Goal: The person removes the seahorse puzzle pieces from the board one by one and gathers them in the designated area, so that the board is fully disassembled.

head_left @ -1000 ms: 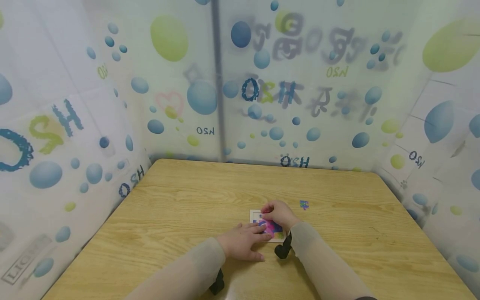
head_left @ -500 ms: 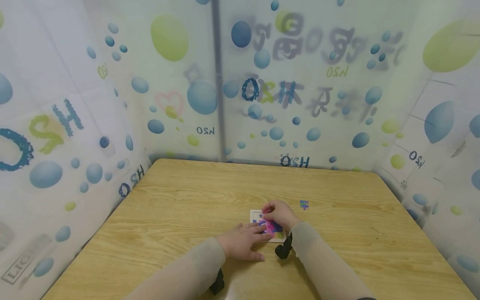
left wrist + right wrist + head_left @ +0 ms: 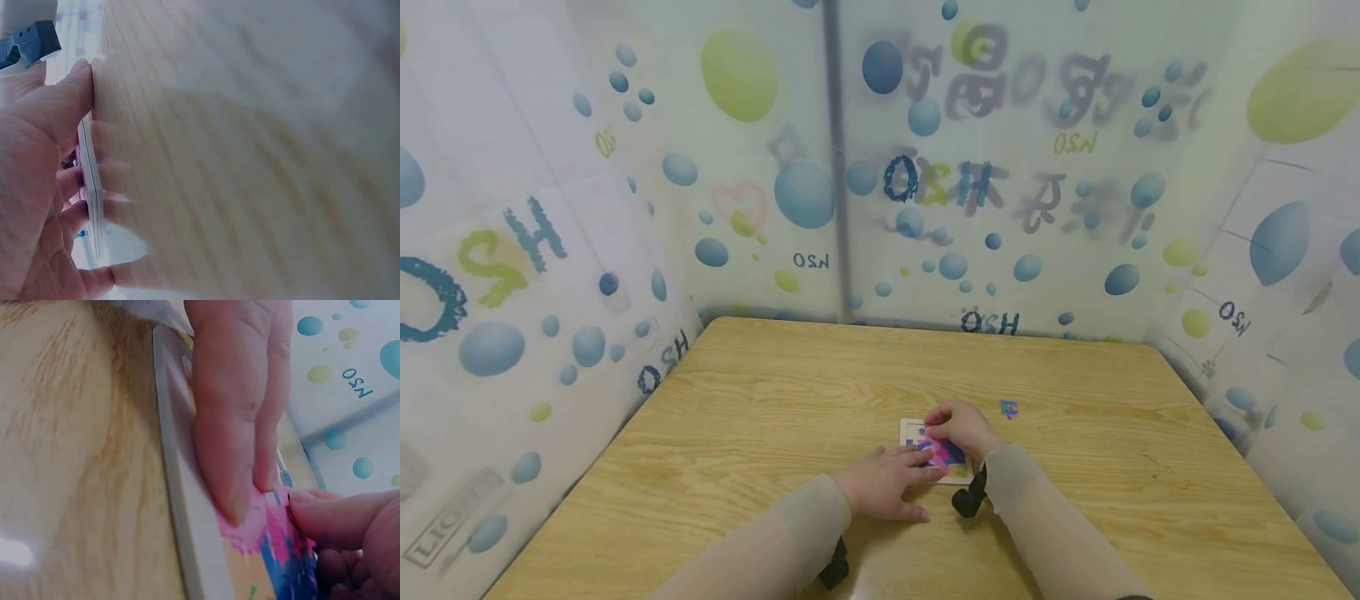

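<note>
A small jigsaw puzzle (image 3: 953, 454) in a white-edged tray (image 3: 955, 481) lies on the table, with pink, blue and orange parts showing. My left hand (image 3: 887, 483) rests on its left side, its extended fingers over the pink part. The left wrist view shows the fingers of my left hand (image 3: 47, 162) reaching over the tray's edge (image 3: 94, 194). At the far side of the puzzle, my right hand (image 3: 962, 429) pinches a pink puzzle piece between thumb and fingertips. In the right wrist view the thumb (image 3: 344, 515) is right at the pink pieces; the other fingertips are mostly hidden.
Beyond my right hand, loose puzzle pieces (image 3: 1008, 409) in purple, blue and green lie on the wooden table (image 3: 775, 375). Black wrist mounts (image 3: 968, 496) hang below both wrists. Printed curtains (image 3: 1037, 208) stand around the table's back and sides.
Almost nothing differs. My right hand and wrist have shifted very slightly to the right; the left hand stays in place.
</note>
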`<state>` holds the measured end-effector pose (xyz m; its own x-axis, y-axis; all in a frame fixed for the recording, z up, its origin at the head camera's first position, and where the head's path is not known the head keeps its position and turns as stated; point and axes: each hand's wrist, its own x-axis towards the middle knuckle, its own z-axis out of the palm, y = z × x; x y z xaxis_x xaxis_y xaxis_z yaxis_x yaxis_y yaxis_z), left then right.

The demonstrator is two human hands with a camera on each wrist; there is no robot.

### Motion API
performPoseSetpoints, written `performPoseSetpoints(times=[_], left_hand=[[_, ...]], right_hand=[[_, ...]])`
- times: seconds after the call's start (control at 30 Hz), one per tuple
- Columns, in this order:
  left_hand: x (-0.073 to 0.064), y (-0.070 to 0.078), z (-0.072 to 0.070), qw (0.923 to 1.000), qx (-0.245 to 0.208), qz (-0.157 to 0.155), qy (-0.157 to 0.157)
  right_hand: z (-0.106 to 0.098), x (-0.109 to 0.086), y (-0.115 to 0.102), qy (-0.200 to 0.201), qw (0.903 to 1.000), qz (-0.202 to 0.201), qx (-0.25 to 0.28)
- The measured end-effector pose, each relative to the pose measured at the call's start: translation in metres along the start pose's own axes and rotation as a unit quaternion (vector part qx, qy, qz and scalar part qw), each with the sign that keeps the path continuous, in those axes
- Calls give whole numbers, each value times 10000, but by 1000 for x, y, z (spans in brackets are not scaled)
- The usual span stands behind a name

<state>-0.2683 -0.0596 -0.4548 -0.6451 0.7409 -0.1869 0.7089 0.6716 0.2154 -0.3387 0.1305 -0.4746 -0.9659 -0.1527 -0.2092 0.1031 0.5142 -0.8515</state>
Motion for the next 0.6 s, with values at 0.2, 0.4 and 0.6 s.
performPoseSetpoints(times=[0.2, 0.4, 0.6], left_hand=[[0, 0, 0, 10000, 7, -2, -11], [0, -1, 0, 10000, -3, 6, -10], [1, -1, 1, 10000, -6, -3, -12]], right_hand=[[0, 0, 0, -11, 10000, 75, -2], [-1, -1, -1, -33, 9999, 50, 81], [-4, -1, -1, -72, 9998, 86, 163]])
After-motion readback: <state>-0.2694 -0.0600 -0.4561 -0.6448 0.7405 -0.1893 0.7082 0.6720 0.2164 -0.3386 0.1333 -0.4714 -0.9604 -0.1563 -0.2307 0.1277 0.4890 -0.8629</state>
